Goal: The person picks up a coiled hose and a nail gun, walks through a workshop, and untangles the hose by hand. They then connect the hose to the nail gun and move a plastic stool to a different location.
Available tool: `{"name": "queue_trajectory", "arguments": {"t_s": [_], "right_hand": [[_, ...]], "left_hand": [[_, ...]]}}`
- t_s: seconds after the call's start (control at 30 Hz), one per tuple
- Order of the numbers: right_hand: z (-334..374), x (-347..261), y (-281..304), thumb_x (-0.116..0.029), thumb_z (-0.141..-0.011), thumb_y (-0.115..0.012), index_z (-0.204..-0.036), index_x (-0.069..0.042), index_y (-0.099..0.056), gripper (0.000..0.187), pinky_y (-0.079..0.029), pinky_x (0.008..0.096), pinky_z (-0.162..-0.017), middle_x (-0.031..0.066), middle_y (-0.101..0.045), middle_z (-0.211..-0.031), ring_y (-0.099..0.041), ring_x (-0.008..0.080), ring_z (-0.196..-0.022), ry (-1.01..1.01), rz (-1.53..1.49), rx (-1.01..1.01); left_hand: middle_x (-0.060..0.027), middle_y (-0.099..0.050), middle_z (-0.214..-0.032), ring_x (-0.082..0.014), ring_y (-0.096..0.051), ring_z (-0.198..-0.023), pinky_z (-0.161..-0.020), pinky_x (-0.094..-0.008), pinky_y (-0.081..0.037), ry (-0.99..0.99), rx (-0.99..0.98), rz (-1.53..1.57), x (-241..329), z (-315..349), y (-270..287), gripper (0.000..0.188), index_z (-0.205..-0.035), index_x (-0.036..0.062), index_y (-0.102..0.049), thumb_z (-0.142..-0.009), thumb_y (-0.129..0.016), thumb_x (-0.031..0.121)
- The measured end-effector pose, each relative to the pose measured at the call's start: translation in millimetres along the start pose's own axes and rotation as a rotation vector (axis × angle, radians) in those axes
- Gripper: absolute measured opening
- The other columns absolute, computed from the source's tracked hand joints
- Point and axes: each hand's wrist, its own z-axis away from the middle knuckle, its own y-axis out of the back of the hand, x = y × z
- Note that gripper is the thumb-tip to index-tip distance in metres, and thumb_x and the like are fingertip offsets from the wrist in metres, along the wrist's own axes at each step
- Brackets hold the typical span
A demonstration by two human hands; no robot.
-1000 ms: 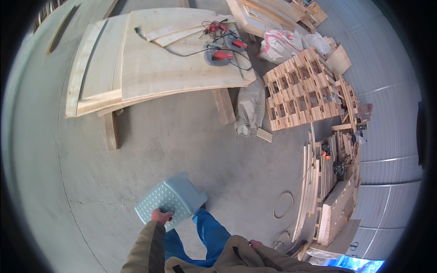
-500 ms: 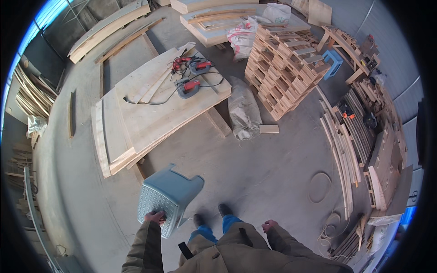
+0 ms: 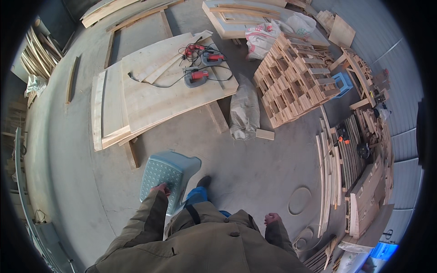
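A grey-blue plastic step stool with a studded top hangs tilted at my left side, its legs pointing away to the right. My left hand is closed on it at the middle of the top, fingertips hidden. Out to the right, my right hand hangs beside my body with the fingers curled in and nothing visible in them. One dark shoe shows ahead of me, below a blue trouser leg.
Ahead on the left, stacked plywood sheets carry red-and-grey power tools with cords. A pallet-like wooden stack and a filled sack stand beyond. Long timber strips and a coil lie on the right.
I have stepped forward and turned slightly; the plywood stack now sits nearer. The stool stays in my left hand and has moved up a little in view. One shoe has gone out of sight.
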Motion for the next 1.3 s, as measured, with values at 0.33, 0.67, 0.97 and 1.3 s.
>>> {"name": "queue_trajectory", "arguments": {"t_s": [0.33, 0.67, 0.97, 1.3], "right_hand": [[6.7, -92.4, 150.6, -0.011, -0.084, -0.07, -0.122, 0.004, -0.055, 0.043, -0.051, 0.0264, -0.056, 0.0074, -0.066, -0.083, -0.06, 0.0127, -0.062, 0.462, -0.573, 0.267], [-59.3, -33.3, 397.7, -0.045, -0.093, -0.065, -0.138, -0.004, -0.049, 0.063, -0.053, 0.032, -0.069, 0.0102, -0.066, -0.101, -0.062, 0.0192, -0.079, 0.918, -0.877, 0.342], [-44.7, -72.6, 563.6, -0.052, -0.082, -0.076, -0.139, 0.004, -0.046, 0.084, -0.048, 0.0331, -0.08, 0.0166, -0.062, -0.109, -0.06, 0.0224, -0.088, 1.179, -0.92, 0.39], [-62.8, -134.1, 725.2, -0.065, -0.07, -0.079, -0.139, -0.004, -0.048, 0.098, -0.042, 0.0337, -0.077, 0.0108, -0.058, -0.111, -0.054, 0.0195, -0.085, 1.393, -0.718, 0.52]], "left_hand": [[-0.0107, -0.066, -0.068, -0.0241, -0.065, -0.054, -0.05, -0.0387, -0.052, -0.133, -0.184, -0.178, 49.6, 29.8, -160.3, 0.025, -0.083, -0.0009, -0.066, -0.09, -0.068, 0.023], [-0.0128, -0.066, -0.073, -0.0244, -0.066, -0.057, -0.05, -0.0373, -0.055, -0.217, -0.282, -0.338, 34.0, 189.0, -406.6, 0.024, -0.09, -0.0024, -0.067, -0.089, -0.071, 0.022], [-0.0122, -0.062, -0.077, -0.0252, -0.064, -0.061, -0.056, -0.039, -0.058, -0.211, -0.518, -0.385, -6.7, 334.8, -613.9, 0.027, -0.094, -0.0019, -0.065, -0.086, -0.074, 0.022], [-0.0145, -0.064, -0.08, -0.0251, -0.065, -0.064, -0.059, -0.0365, -0.059, -0.099, -0.834, -0.607, -60.6, 379.7, -871.8, 0.029, -0.094, -0.0046, -0.062, -0.087, -0.071, 0.023]]}}
